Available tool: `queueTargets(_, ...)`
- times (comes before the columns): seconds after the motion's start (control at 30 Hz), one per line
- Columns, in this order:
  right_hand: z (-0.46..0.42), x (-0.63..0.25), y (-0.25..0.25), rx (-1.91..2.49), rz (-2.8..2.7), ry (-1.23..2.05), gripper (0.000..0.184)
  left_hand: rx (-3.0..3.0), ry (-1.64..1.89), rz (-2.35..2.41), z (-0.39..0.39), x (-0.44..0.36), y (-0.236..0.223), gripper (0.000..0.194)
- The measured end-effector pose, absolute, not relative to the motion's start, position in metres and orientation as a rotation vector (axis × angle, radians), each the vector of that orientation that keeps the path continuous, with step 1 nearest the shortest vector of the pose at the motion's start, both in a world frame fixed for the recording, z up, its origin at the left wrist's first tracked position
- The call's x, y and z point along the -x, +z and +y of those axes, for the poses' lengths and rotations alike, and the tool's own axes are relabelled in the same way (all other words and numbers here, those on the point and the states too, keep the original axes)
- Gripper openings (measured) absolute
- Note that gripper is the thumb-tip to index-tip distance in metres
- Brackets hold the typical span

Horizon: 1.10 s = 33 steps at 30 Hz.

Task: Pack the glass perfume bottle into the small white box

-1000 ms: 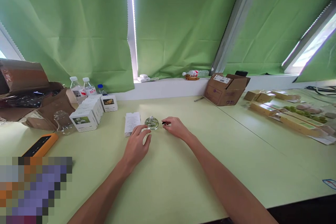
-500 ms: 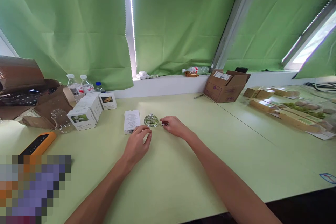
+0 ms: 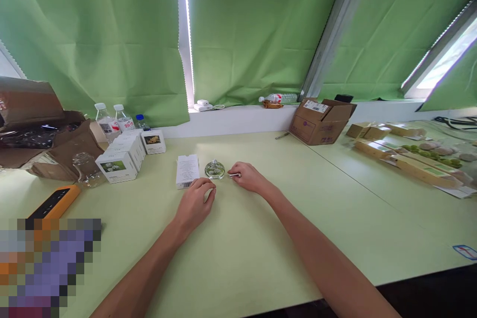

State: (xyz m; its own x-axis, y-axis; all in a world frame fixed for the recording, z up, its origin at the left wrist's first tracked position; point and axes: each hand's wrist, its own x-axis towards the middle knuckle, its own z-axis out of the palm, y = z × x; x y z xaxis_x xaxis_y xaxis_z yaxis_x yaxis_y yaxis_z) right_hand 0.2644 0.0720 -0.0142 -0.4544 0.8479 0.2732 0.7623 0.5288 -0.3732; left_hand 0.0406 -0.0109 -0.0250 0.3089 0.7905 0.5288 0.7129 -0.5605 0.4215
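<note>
So your right hand (image 3: 246,177) has a small piece (image 3: 234,175) pinched between thumb and fingers, grip pretty much closed. It's flat with a pale edge, too tiny to tell what it is. Fingertip pinch makes sense to me, a full fist would just swallow something that little.

Your left hand (image 3: 194,206) is loosely curled, slim gap between thumb and forefinger, and I can't see anything in it. It sits low at the table (image 3: 238,253), probably just to steady you. The fingertips are right by the near corner of the white box (image 3: 188,171), but can't tell if they touch.

The bottle (image 3: 214,171) stands upright between the box and your right hand, free of both hands as far as I can see. Handy spot, I'd guess, since either hand could reach it. The box lies flat just left of it, printed side up, so it's stable and readable. Picture boxes (image 3: 118,169) are grouped farther left, well out of your elbows' way.
</note>
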Motion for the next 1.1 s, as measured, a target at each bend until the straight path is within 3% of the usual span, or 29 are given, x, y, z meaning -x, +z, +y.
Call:
queueTargets(0.27, 0.069, -0.26, -0.014, 1.314, -2.339, 0.293, 0.04, -2.438, 1.064, 1.429, -0.011, -0.041, -0.024, 0.021)
queueTargets(0.7, 0.069, -0.266, -0.008, 1.31, -2.185, 0.319, 0.032, -2.41, 0.986, 1.447, -0.013, -0.041, -0.02, 0.022)
queueTargets(1.1, 0.076, -0.275, -0.017, 1.524, -2.249, 0.135, 0.034, -2.399, 1.003, 1.439, -0.013, -0.041, -0.022, 0.024)
